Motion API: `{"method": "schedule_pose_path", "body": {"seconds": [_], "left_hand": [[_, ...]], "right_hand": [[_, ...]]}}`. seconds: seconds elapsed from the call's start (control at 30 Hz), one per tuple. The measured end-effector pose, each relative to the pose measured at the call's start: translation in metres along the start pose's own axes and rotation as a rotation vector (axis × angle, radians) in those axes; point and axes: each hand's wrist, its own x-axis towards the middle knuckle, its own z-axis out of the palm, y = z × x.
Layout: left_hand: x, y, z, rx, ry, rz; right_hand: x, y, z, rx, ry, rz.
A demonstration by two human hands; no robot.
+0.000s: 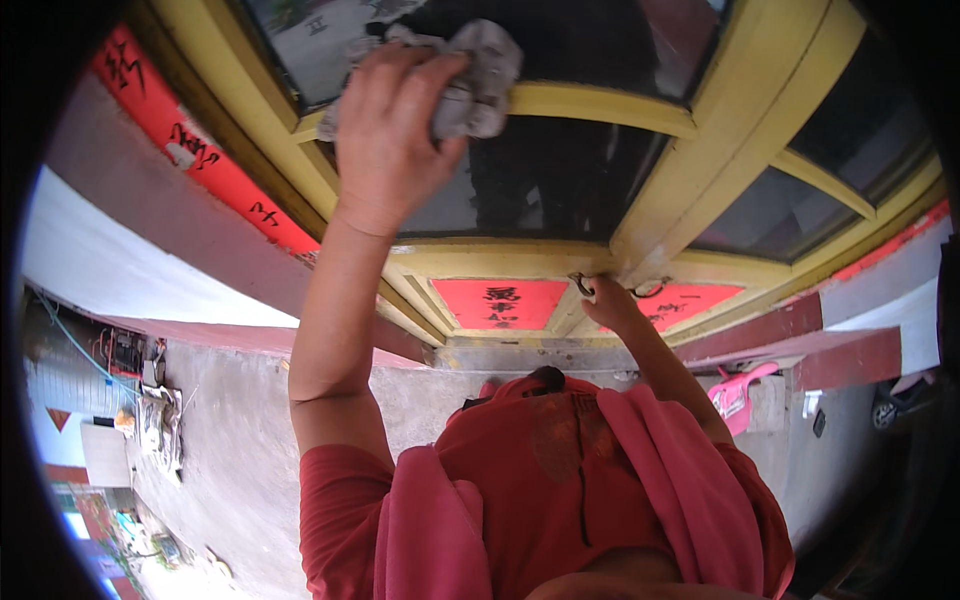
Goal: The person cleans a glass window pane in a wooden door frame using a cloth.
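Note:
My left hand (394, 127) presses a crumpled grey cloth (480, 82) against the upper glass pane and a crossbar of a yellow-framed double door (652, 202). The palm and fingers cover part of the cloth. Lower down, my right hand (611, 300) is closed around the curved metal pull handle (580, 283) of the left door leaf. A second metal handle (651, 288) is beside it on the other leaf. Red paper sheets (499, 304) with black writing are on the lower door panels.
A red paper strip (202, 161) with writing runs along the wall left of the door. Concrete floor (240, 420) lies below. A pink plastic item (735, 397) stands at the right by the wall, and a cloth-covered heap (161, 427) is at the far left.

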Motion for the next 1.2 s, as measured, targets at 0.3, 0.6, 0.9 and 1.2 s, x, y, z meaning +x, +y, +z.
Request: {"method": "schedule_pose_path", "body": {"seconds": [0.3,0.6,0.9,1.2], "left_hand": [[-0.012,-0.035,-0.044,0.168,-0.240,-0.034],[-0.011,-0.037,-0.037,0.251,-0.125,-0.108],[0.009,0.011,0.004,0.010,-0.153,0.064],[-0.024,-0.053,-0.049,0.363,-0.143,-0.117]], "right_hand": [[-0.002,0.014,0.027,-0.031,0.081,-0.115],[-0.002,0.007,0.026,-0.004,0.050,-0.091],[-0.005,0.011,0.023,0.003,0.084,-0.132],[-0.005,0.006,0.026,0.009,0.026,-0.077]]}}
